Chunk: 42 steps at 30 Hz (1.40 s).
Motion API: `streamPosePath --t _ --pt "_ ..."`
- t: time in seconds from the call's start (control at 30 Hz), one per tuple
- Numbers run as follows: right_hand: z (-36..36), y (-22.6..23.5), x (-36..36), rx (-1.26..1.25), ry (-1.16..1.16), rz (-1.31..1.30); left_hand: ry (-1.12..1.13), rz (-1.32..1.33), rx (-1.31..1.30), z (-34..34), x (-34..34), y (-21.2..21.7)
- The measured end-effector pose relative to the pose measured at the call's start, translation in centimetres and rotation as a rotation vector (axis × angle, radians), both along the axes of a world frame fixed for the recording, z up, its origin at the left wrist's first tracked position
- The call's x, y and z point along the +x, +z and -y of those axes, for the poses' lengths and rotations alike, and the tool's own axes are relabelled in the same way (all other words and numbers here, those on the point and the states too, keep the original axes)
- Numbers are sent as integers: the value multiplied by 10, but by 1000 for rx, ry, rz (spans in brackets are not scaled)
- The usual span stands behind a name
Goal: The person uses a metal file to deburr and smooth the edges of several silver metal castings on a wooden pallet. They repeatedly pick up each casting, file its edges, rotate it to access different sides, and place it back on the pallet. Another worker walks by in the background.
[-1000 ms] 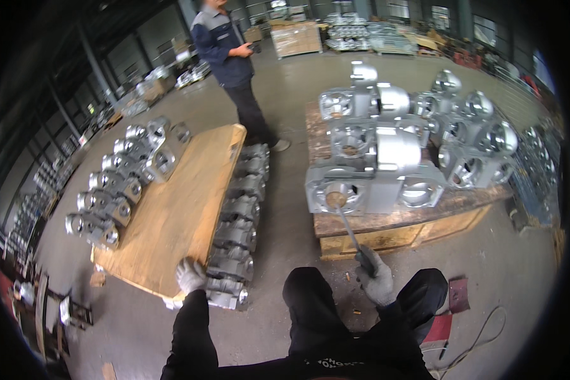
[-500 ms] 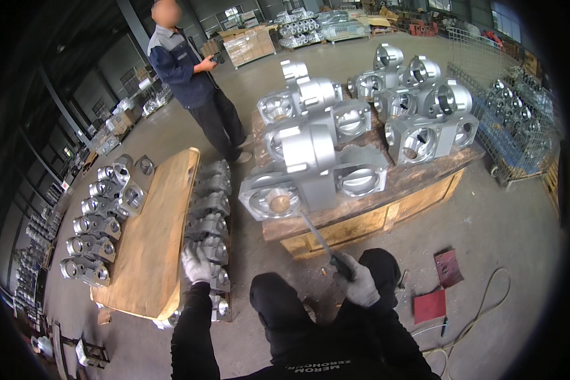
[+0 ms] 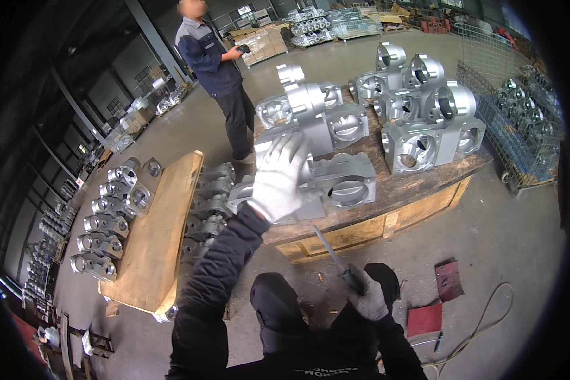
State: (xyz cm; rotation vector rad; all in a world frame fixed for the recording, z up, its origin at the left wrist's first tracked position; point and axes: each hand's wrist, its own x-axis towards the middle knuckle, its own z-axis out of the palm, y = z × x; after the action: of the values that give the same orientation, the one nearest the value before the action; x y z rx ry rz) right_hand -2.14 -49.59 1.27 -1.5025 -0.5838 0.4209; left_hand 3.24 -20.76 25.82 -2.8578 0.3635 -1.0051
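Note:
My left hand, in a white glove, is over the nearest grey metal casting on the wooden bench. Its fingers are stretched out and lie close together, hiding much of the casting's middle; whether the palm touches the metal cannot be made out. By my right knee, my right hand, gloved too, is closed round the dark handle of a file. The file's long metal blade points up and left, its tip just short of the bench's front edge. More castings stand behind the nearest one.
Another group of castings stands on the bench at right. Castings flank a wooden board at left. Red sheets and a hose lie on the floor. A person stands beyond; a wire cage is right.
My left hand has moved up and right, from the castings beside the board to the nearest bench casting. The file's tip has come away from that casting, toward me. The view has shifted slightly.

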Motion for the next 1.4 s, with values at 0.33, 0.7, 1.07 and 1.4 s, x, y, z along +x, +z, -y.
streamPosePath --t 0.33,0.7,1.07,1.4 --pt "14 -26 16 162 -149 -185 343 -663 183 6 63 53" --pt "-40 22 43 353 -75 -390 354 -785 336 10 91 52" --pt "-106 43 59 521 -35 -517 231 -721 -107 -7 106 47" --pt "-142 127 36 672 2 -922 211 -87 -106 -51 55 27"
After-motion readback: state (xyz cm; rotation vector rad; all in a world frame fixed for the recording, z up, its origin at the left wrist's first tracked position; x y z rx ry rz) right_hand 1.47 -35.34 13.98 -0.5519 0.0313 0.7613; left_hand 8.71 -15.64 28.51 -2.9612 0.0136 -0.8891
